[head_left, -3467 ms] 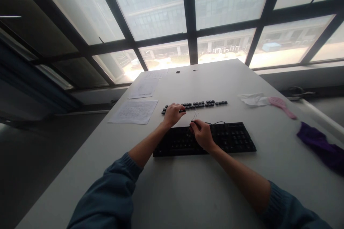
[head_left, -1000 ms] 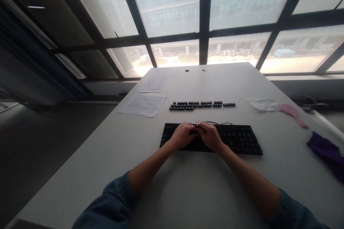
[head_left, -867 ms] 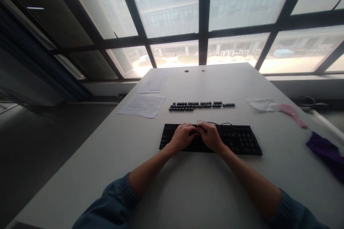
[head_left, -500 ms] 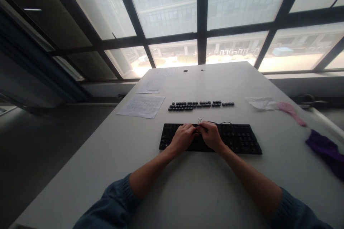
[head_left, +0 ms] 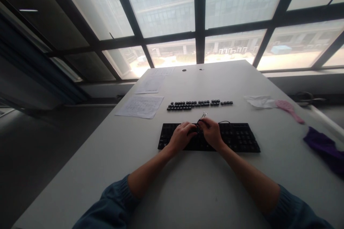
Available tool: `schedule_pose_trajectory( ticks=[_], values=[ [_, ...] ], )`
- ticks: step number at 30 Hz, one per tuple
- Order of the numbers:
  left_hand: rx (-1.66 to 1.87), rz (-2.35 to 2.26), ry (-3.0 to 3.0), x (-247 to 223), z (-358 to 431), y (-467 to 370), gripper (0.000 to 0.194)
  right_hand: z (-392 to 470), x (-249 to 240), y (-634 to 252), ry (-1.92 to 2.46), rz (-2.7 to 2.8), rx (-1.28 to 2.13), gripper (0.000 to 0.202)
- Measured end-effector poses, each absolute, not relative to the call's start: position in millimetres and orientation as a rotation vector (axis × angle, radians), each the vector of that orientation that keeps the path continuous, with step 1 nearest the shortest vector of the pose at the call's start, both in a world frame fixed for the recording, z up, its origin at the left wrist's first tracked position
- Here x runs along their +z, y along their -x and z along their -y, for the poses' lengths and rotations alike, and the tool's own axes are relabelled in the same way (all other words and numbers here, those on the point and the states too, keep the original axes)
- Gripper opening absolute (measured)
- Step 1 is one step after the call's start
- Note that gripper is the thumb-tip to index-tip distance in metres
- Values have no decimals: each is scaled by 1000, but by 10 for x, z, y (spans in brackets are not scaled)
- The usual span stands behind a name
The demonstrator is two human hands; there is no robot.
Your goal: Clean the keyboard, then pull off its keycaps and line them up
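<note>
A black keyboard (head_left: 239, 137) lies across the white table in front of me. Over its middle, my right hand (head_left: 211, 133) is closed around a small tool (head_left: 204, 114) whose thin, light, forked end sticks up past the fingers. Beside it my left hand (head_left: 182, 135) rests on the keyboard's left half, fingers bent together near the right fingertips; what they grip, if anything, is too small to tell. Behind the keyboard several loose black keycaps (head_left: 179, 108) stand in rows on the table. A thin black cable (head_left: 224, 121) shows at the keyboard's back edge.
Printed paper sheets (head_left: 141, 107) lie on the table (head_left: 172, 193) at the left. To the right are a white crumpled sheet (head_left: 260, 101), a pink brush-like object (head_left: 288, 110) and a purple cloth (head_left: 325, 150). Large windows rise behind the table.
My right fingers have lifted slightly from the keys, and the forked tool end has tilted to the right. My left hand has stayed nearly in place. The whole view has shifted a little.
</note>
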State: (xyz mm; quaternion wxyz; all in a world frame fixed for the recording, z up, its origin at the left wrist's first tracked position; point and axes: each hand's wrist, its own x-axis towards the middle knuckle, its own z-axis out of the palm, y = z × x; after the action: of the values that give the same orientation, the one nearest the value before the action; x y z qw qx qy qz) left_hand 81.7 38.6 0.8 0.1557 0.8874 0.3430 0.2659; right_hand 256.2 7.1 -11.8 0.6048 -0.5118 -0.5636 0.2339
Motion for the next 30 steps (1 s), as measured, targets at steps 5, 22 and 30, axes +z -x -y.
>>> schedule_pose_trajectory(
  ticks=[5, 22, 30],
  values=[
    [824, -1031, -2459, 20, -382, -811, 27, -57, -95, -2553, 1209, 1318, 533, 22],
    [924, -999, -2301, 272, -531, -765, 16, -72, -72, -2543, 1270, 1290, 552, 25],
    [865, -1199, -2570, 341, -1337, -1043, 13, -88, -103, -2549, 1244, 1275, 572, 25]
  ],
)
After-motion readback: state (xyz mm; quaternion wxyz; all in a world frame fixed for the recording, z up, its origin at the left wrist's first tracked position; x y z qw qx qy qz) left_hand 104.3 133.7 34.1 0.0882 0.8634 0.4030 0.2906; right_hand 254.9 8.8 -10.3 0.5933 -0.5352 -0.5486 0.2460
